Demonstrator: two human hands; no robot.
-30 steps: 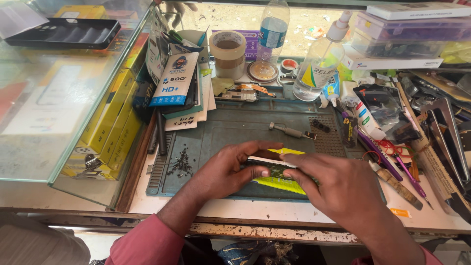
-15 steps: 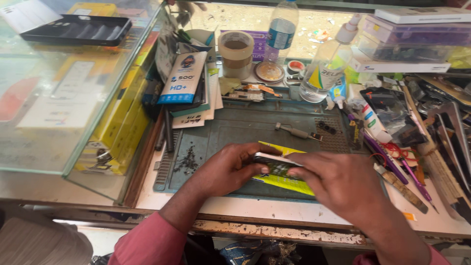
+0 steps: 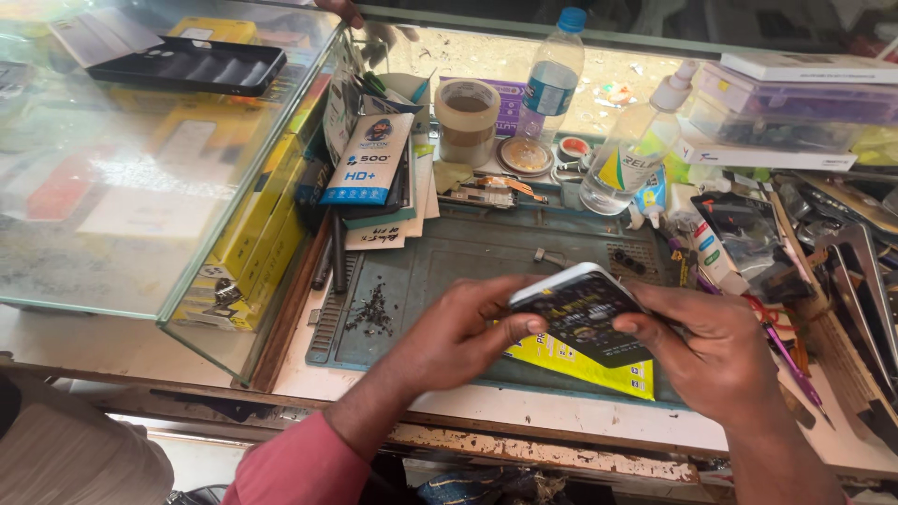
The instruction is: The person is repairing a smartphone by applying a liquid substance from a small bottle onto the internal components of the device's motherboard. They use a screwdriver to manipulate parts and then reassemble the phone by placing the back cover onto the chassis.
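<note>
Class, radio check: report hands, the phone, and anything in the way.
Left hand and right hand both grip the phone. Phone tilted above yellow packet on mat. Nothing blocking.

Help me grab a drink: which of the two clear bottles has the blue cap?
The taller water bottle at the back, blue-labelled; the other bottle beside it wears a white pump top.

The left hand (image 3: 458, 339) and right hand (image 3: 713, 355) cover the side edges of the phone (image 3: 580, 313), so its near corners cannot be seen. The phone hides part of the yellow packet (image 3: 580, 367) under it. The right forearm runs off the near edge. Tools on the far right (image 3: 856, 281) are cut off. The tiny dark bits on the mat (image 3: 374, 313) are too small to tell
</note>
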